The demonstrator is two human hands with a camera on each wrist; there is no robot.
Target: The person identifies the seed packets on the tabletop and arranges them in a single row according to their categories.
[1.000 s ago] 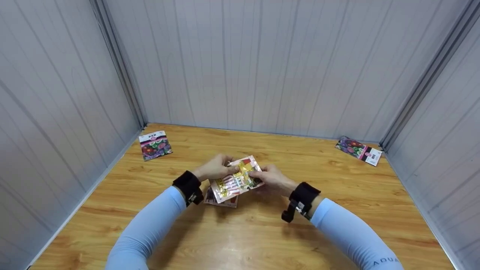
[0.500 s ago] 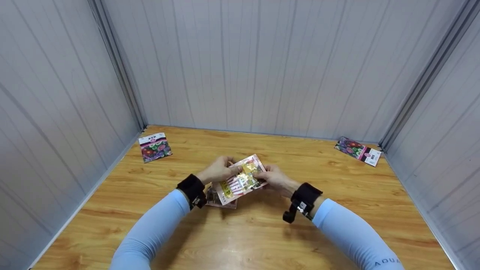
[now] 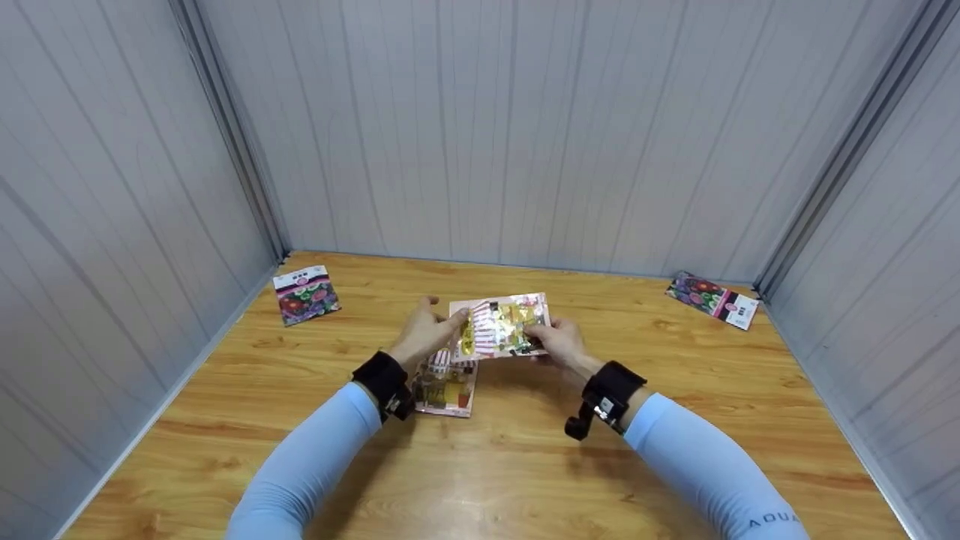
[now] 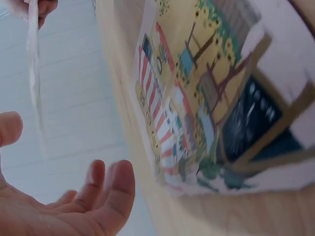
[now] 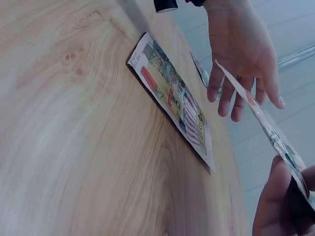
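My right hand [image 3: 564, 346] pinches one end of a flat glossy packet [image 3: 499, 334], printed with a striped awning and a yellow scene inside a pale pink border. My left hand [image 3: 424, 330] is at the packet's other end. In the left wrist view its fingers [image 4: 120, 182] are spread and apart from the packet, which shows edge-on. The right wrist view also shows the left palm [image 5: 241, 49] facing the held packet. Below, a second, similar packet [image 3: 444, 391] lies flat on the table, its top partly hidden by the held one.
A flower-picture packet [image 3: 307, 295] lies at the table's back left corner, and another flower packet [image 3: 712, 300] at the back right. Pale panel walls [image 3: 480, 135] enclose the wooden table [image 3: 525, 465] at the back and both sides.
The held packet has turned nearly level and moved slightly up and right. My left hand has loosened from it and opened. More of the packet underneath now shows.
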